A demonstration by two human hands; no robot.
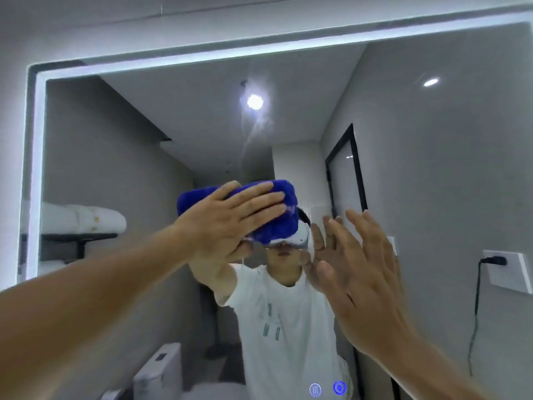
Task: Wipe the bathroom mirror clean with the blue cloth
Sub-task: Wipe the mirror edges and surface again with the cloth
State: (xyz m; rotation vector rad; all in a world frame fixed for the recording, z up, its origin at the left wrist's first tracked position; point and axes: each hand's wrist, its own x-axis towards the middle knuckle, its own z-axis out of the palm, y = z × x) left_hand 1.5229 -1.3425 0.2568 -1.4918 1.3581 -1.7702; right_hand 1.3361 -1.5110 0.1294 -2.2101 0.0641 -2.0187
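Note:
The bathroom mirror fills the view, framed by a lit white strip. My left hand presses the fluffy blue cloth flat against the glass near its middle, fingers stretched over the cloth. My right hand is raised just right of it, fingers spread, holding nothing, fingertips at or very near the glass. The reflection of a person in a white T-shirt stands behind both hands.
Two glowing touch buttons sit at the mirror's bottom edge. Reflected in the glass are a shelf with white towels on the left, a toilet tank below, and a wall socket with a black cable on the right.

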